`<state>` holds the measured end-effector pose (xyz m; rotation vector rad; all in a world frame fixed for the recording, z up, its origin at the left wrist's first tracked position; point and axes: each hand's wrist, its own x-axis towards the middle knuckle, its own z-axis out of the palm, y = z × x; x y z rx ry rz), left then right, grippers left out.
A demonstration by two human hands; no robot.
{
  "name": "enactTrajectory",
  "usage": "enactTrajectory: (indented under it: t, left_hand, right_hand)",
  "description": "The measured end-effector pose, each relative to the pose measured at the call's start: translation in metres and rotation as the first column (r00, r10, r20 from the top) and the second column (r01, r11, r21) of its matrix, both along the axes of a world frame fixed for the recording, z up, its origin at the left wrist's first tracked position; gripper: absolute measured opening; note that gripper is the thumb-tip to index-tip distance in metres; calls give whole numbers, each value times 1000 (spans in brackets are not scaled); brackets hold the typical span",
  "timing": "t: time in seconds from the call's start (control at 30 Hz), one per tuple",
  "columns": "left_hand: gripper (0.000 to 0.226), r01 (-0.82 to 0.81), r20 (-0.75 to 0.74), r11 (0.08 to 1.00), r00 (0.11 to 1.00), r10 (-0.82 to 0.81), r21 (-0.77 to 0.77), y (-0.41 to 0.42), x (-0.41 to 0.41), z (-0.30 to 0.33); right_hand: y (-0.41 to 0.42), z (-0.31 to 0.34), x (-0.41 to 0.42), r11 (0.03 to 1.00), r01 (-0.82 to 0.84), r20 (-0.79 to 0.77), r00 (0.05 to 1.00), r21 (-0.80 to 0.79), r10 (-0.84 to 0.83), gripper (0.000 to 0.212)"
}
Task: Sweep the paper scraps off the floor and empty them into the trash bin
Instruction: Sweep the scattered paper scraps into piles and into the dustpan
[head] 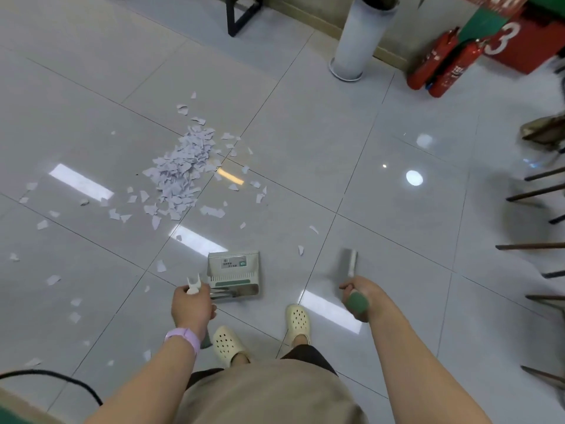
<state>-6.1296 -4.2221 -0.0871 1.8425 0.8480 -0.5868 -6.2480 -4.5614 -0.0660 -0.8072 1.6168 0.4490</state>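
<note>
Both hands loaded: dustpan left, broom right, scraps lying ahead-left on the floor.

My left hand [191, 309] is gripping the dustpan [234, 275] handle, fingers curled round it; the pan is sitting on the tile floor [382, 209] just ahead of my cream clogs [227, 344], and I'm seeing no scraps in it. My right hand [356, 293] is gripping the broom [350, 264] by its green handle, head blurred, right of the pan. The paper scraps [183, 166] are lying piled well ahead-left, strays scattered around. A white cylindrical stand [357, 38] and red fire extinguishers [440, 65] are standing far ahead-right; chair legs [532, 194] are crowding the right edge.
</note>
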Motion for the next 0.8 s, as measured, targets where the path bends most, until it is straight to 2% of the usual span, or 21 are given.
enactTrajectory:
  t: [0.07,0.13,0.27,0.4,0.47,0.53,0.63,0.73,0.8]
  left_hand:
    - [15,-3,-82,992,997,-7,-125,3,3,3]
    - [10,9,-106,983,994,-29,-182,9,1,7]
    - [10,9,-103,987,994,-26,-159,22,-9,6]
    - [15,-72,-69,994,995,66,-86,25,-9,2]
    - [15,-159,-64,985,986,155,-63,20,-10,0]
    - [15,-253,-63,966,966,250,-45,7,-13,-2]
    - [15,-356,-68,934,932,355,-10,-19,-13,-5]
    - [15,-390,-53,920,919,391,36,-48,-6,-8]
    - [17,-375,-33,924,925,378,70,-70,1,-9]
  right_hand:
    - [27,-6,21,994,-94,28,995,58,92,3]
    - [54,-9,45,979,-172,76,983,113,164,9]
    - [83,-6,96,949,-210,196,967,233,166,14]
    - [63,-9,135,920,-275,289,938,281,192,27]
    - [37,-8,148,905,-238,309,943,353,128,34]
    - [4,-6,156,871,-140,328,944,470,-25,46]
    - [-52,2,164,780,-52,335,919,624,-207,66]
    - [-97,18,161,741,-32,336,904,671,-265,65]
    - [-119,27,152,762,-4,331,902,647,-276,61]
